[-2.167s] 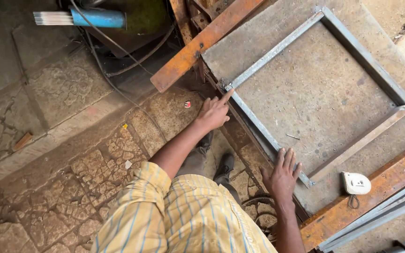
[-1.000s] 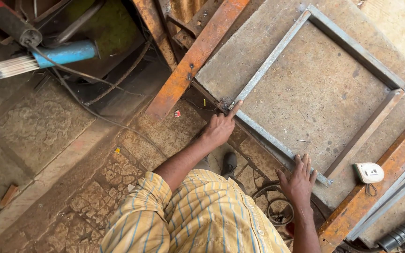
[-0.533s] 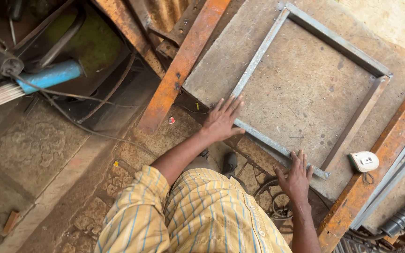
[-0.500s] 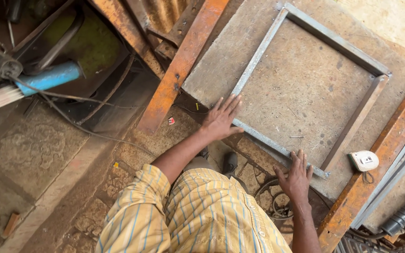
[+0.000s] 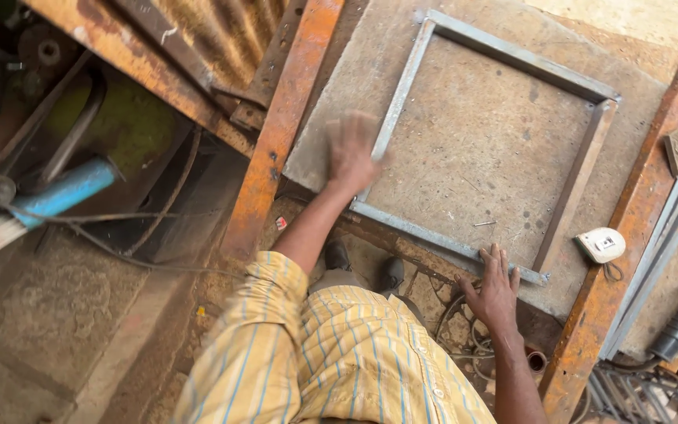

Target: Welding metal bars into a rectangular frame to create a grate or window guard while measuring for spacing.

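L hand [image 5: 352, 151] blurred, fingers spread, over near-left corner of steel frame [image 5: 402, 86] on table [image 5: 472, 149]; R hand [image 5: 496, 286] flat, holding nothing, at near-right corner. Best press both corners evenly, frame kept flat.

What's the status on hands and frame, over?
Left hand open, blurred, over the square metal frame. Right hand flat at the frame's near corner. Tape measure beside it, clear.

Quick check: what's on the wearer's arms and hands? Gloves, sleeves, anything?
No gloves: the left hand and right hand are bare, with no rings or watch visible. The left hand is motion-blurred. A yellow shirt with thin blue stripes has short sleeves ending near the elbow; both forearms are uncovered.
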